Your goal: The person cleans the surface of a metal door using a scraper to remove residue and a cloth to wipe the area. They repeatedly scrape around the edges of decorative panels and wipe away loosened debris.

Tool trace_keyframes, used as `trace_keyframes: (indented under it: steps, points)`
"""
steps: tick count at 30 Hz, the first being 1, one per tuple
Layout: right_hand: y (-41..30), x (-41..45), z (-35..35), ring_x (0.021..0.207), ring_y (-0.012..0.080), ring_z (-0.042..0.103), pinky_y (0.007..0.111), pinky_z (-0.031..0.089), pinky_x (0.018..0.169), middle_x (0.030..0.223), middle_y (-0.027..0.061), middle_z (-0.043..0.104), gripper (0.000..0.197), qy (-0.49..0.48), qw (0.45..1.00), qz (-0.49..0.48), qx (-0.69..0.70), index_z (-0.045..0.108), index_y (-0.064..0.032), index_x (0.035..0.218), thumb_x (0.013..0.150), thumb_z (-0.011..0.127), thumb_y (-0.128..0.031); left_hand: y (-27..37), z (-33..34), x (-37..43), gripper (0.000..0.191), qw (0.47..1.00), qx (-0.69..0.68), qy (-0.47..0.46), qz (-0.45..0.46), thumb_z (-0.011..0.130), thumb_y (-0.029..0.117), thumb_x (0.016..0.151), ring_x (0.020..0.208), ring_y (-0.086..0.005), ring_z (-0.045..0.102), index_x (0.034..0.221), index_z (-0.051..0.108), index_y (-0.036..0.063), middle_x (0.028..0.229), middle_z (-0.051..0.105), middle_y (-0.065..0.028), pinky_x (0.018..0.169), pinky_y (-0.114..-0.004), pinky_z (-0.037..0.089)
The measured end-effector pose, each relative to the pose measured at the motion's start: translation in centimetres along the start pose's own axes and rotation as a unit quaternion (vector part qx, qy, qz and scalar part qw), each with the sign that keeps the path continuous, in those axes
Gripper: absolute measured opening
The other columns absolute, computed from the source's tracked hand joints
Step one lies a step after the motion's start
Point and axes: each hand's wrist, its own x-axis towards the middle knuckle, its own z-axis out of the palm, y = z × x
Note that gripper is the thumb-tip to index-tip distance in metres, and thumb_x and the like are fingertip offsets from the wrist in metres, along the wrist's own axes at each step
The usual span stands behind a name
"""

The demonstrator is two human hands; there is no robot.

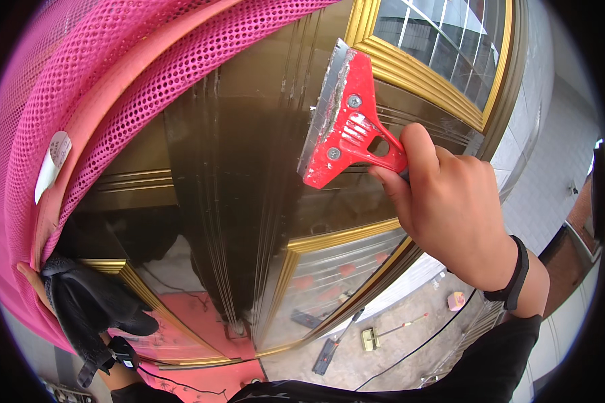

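Observation:
My right hand is closed around the handle of a red scraper. Its wide metal blade points left, in front of a dark brown door with gold trim; whether the blade touches the surface I cannot tell. At the lower left my left hand is mostly hidden behind a dark cloth and beside the edge of a pink mesh curtain. A white sticker with writing is on the curtain's pink border. The left hand's fingers are too covered to read their grip fully.
Gold-framed glass panes are set in the door. Below lie a pink mat, a long-handled dustpan, a grey flat-headed tool, a small pink box and a black cable across the floor. A tiled wall stands at right.

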Motion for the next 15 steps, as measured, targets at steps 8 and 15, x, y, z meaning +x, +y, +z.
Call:
trace_keyframes:
  steps: [8, 15]
  points:
    - [-0.1, 0.1, -0.2, 0.05, 0.0307, 0.059, 0.038, 0.043, 0.044, 0.059, 0.0122, 0.057, 0.034, -0.005, 1.0, 0.0, -0.006, 0.047, -0.0034, 0.096, 0.089, 0.068, -0.029, 1.6, 0.0, -0.5, 0.052, 0.998, 0.047, -0.017, 0.037, 0.043, 0.021, 0.103, 0.104, -0.0116, 0.054, 0.153, 0.029, 0.0139, 0.132, 0.05, -0.0064, 0.101, -0.027, 0.04]
    - [-0.4, -0.1, 0.0, 0.05, 0.0313, 0.059, 0.038, 0.043, 0.044, 0.059, 0.0122, 0.057, 0.034, -0.008, 1.0, 0.011, -0.012, 0.047, -0.0037, 0.096, 0.089, 0.068, -0.03, 0.6, -0.2, -0.3, 0.056, 0.999, 0.014, -0.022, -0.019, 0.043, 0.014, 0.1, 0.112, -0.0156, 0.053, 0.154, 0.026, 0.0131, 0.138, 0.046, -0.0083, 0.105, -0.029, 0.038]
